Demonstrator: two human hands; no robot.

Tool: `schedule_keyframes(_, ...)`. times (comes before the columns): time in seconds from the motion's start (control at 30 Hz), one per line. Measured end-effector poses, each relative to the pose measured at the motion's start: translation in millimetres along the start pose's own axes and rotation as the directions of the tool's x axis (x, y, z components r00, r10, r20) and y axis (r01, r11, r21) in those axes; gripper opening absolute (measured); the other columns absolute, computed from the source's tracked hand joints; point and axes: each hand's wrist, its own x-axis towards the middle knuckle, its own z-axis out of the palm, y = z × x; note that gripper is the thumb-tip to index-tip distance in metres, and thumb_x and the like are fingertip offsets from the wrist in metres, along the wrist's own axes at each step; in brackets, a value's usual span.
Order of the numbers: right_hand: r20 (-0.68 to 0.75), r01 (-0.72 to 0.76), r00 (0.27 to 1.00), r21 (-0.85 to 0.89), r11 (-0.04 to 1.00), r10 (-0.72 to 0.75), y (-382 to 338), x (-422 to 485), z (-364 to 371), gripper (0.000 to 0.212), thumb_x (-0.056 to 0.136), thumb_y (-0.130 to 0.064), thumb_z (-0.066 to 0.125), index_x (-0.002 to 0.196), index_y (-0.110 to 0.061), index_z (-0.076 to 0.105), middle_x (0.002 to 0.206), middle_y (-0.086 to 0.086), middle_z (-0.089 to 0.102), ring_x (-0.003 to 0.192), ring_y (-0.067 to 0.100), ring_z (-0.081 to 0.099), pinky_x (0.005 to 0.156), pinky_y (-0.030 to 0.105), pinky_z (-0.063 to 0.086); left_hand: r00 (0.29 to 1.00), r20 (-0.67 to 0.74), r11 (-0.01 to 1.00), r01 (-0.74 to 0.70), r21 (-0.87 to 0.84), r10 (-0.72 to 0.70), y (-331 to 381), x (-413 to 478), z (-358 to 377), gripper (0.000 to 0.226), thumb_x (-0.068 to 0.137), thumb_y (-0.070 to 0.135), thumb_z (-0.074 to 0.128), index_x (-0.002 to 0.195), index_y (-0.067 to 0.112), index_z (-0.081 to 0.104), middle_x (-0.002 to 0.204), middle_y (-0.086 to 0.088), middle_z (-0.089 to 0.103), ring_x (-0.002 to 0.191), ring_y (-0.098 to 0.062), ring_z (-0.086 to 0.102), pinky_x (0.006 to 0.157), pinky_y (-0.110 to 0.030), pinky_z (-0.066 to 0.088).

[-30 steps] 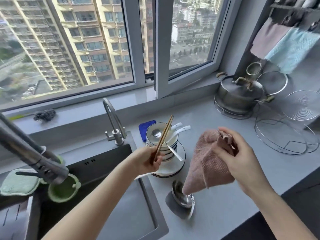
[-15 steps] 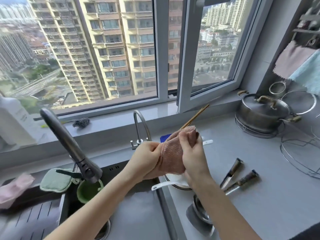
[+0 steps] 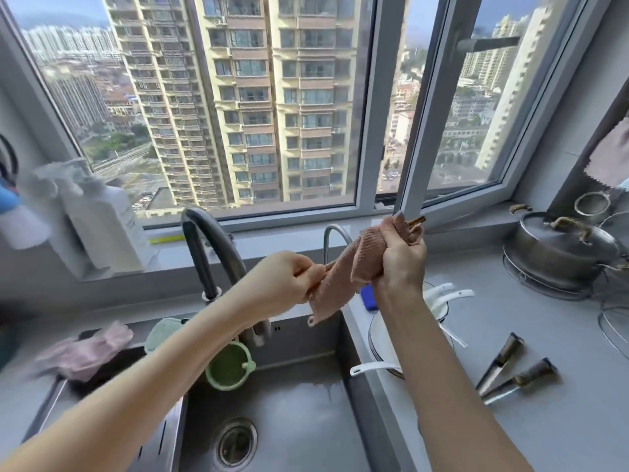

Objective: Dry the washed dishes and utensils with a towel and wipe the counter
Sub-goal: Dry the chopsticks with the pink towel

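A pink towel (image 3: 343,270) is stretched between both hands above the sink's right edge. My right hand (image 3: 401,257) grips the towel bunched round wooden chopsticks (image 3: 417,221), whose dark tips poke out at the top. My left hand (image 3: 289,281) grips the chopsticks' lower end where the towel starts. Below my right forearm stands a stack of white bowls on a plate (image 3: 377,335) with white spoons (image 3: 452,294) sticking out. Two knives (image 3: 510,369) lie on the grey counter (image 3: 510,420) to the right.
Steel sink (image 3: 289,403) with a drain lies below; a tall tap (image 3: 211,253) and small tap (image 3: 335,233) rise behind it. Green cup (image 3: 229,367) hangs in the sink. Pink cloth (image 3: 85,349) lies left. A lidded pot (image 3: 561,250) on a wire rack sits far right.
My hands have drawn apart along the chopsticks: the right hand slid the towel up toward the tips while the left hand kept the lower end. The view has tilted upward.
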Motion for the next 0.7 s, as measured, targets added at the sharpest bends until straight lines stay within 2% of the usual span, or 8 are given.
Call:
schedule_keyframes(0.1,-0.021,0.032,0.999,0.012,0.999,-0.032,-6.1,3.3,8.8,0.014,0.086,-0.007,0.068,0.085,-0.013,0.055,0.077,0.006,0.062,0.058,0.017,0.063,0.066,0.038,0.059,0.999,-0.008,0.997,0.036,-0.066,-0.037,-14.7,-15.5,-19.8,0.035,0.097,0.033,0.047,0.069,0.016,0.063,0.051,0.008,0.053,0.047,-0.007,0.043,0.049,-0.016,0.035)
schedule_keyframes(0.2,-0.009,0.077,0.997,0.010,0.997,-0.077,-7.5,2.6,14.4,0.020,0.089,-0.006,0.063,0.079,-0.017,0.051,0.072,0.002,0.059,0.050,0.011,0.062,0.052,0.030,0.056,0.997,-0.027,0.989,0.063,-0.137,-0.067,-35.2,-32.8,-30.8,0.037,0.096,0.034,0.048,0.065,0.018,0.061,0.047,0.009,0.050,0.045,-0.005,0.043,0.044,-0.011,0.033)
schedule_keyframes(0.33,-0.056,0.125,0.991,0.002,0.992,-0.125,-7.1,-3.2,9.9,0.008,0.096,-0.025,0.056,0.094,-0.021,0.049,0.091,0.000,0.061,0.083,0.019,0.063,0.060,0.032,0.055,0.984,-0.131,0.934,0.067,-0.350,-0.120,-60.3,-57.2,-46.5,0.038,0.098,0.026,0.045,0.067,0.009,0.057,0.041,0.009,0.043,0.039,-0.006,0.035,0.040,-0.011,0.026)
schedule_keyframes(0.4,-0.035,0.081,0.996,-0.006,0.997,-0.081,-4.8,-18.6,12.3,0.019,0.097,-0.034,0.052,0.110,-0.020,0.048,0.099,0.001,0.061,0.088,0.020,0.063,0.051,0.029,0.054,0.967,-0.214,0.898,0.032,-0.440,-0.139,-72.6,-67.5,-57.7,0.037,0.099,0.023,0.044,0.068,0.007,0.055,0.041,0.008,0.041,0.038,-0.006,0.032,0.040,-0.013,0.024)
schedule_keyframes(0.47,0.121,0.010,0.993,-0.068,0.998,-0.002,12.7,-50.6,29.2,0.030,0.097,-0.037,0.049,0.121,-0.019,0.047,0.100,0.001,0.061,0.087,0.018,0.062,0.054,0.034,0.057,0.958,-0.254,0.893,0.002,-0.451,-0.130,-80.0,-73.4,-61.7,0.038,0.100,0.023,0.043,0.066,0.008,0.054,0.042,0.007,0.042,0.038,-0.007,0.032,0.040,-0.014,0.025)
schedule_keyframes(0.57,0.394,0.006,0.915,-0.221,0.975,0.084,45.9,-106.8,67.6,0.040,0.089,-0.038,0.053,0.122,-0.015,0.050,0.099,0.003,0.062,0.092,0.021,0.062,0.085,0.050,0.055,0.958,-0.269,0.927,-0.011,-0.375,-0.098,-85.6,-76.9,-60.0,0.042,0.099,0.024,0.046,0.063,0.004,0.056,0.042,0.004,0.046,0.036,-0.008,0.037,0.040,-0.014,0.029)
schedule_keyframes(0.63,0.525,-0.070,0.836,-0.186,0.980,0.159,58.4,-130.1,89.0,0.039,0.085,-0.026,0.061,0.116,-0.005,0.051,0.091,0.009,0.065,0.079,0.021,0.068,0.074,0.045,0.059,0.963,-0.253,0.934,0.001,-0.356,-0.097,-91.2,-80.9,-63.8,0.045,0.098,0.025,0.048,0.067,-0.005,0.059,0.044,-0.002,0.053,0.038,-0.011,0.044,0.042,-0.015,0.035)
schedule_keyframes(0.7,0.586,-0.156,0.780,-0.159,0.975,0.220,66.1,-144.5,107.6,0.037,0.085,-0.006,0.064,0.118,0.005,0.051,0.090,0.018,0.063,0.070,0.021,0.069,0.060,0.036,0.059,0.974,-0.188,0.922,0.043,-0.386,-0.124,-105.6,-91.5,-75.9,0.042,0.096,0.030,0.051,0.074,-0.001,0.067,0.056,-0.007,0.063,0.050,-0.014,0.055,0.048,-0.018,0.043)
